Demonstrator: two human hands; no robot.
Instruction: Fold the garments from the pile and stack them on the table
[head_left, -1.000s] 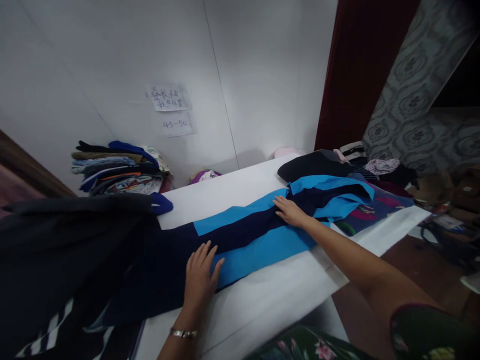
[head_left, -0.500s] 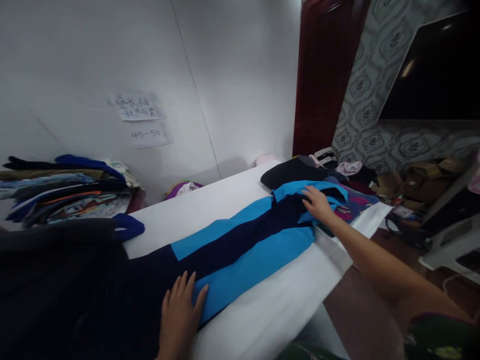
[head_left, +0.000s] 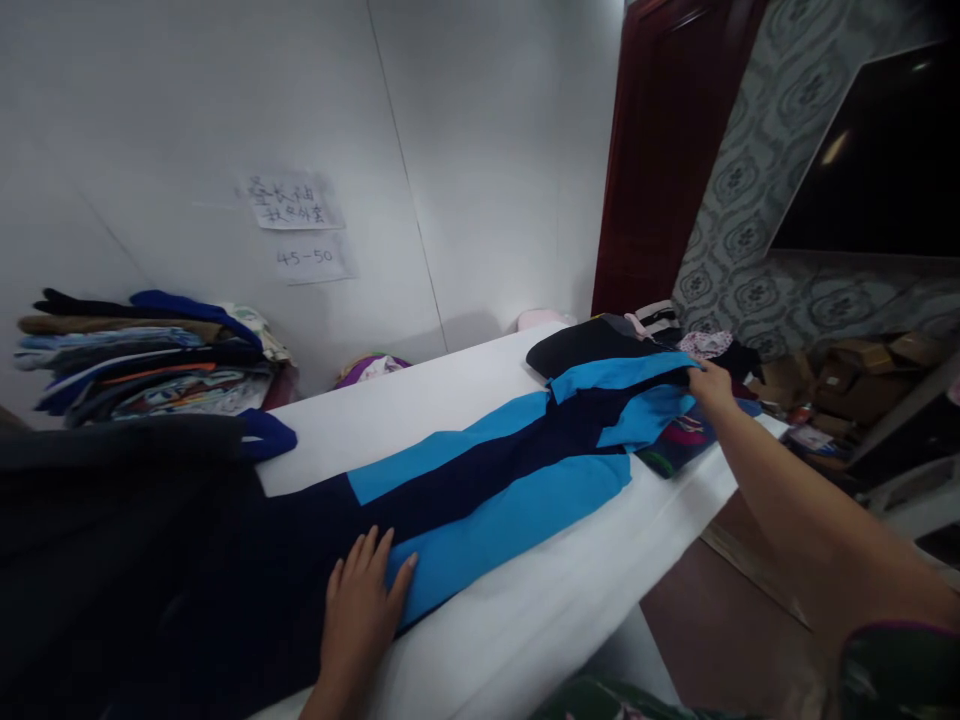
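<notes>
A long navy and light-blue jacket [head_left: 465, 480] lies stretched across the white table, its blue panels running along both sides of a dark middle. My left hand [head_left: 364, 600] rests flat on its near edge, fingers spread, where navy meets blue. At the far right end, my right hand [head_left: 711, 388] pinches the tip of the blue and navy collar part and draws it out over other clothes. A dark grey garment with a blue cuff [head_left: 270, 436] lies at the left, overlapping the navy part.
A stack of folded clothes [head_left: 150, 350] sits at the back left against the wall. A black garment [head_left: 585, 345] and a mixed heap lie at the table's [head_left: 487, 375] right end. Beyond are cardboard boxes [head_left: 862, 375] and a white stool [head_left: 915, 500].
My right hand has moved right from above the jacket and closed on its far end, pulling the fabric out straighter. My left hand has stayed on the near edge.
</notes>
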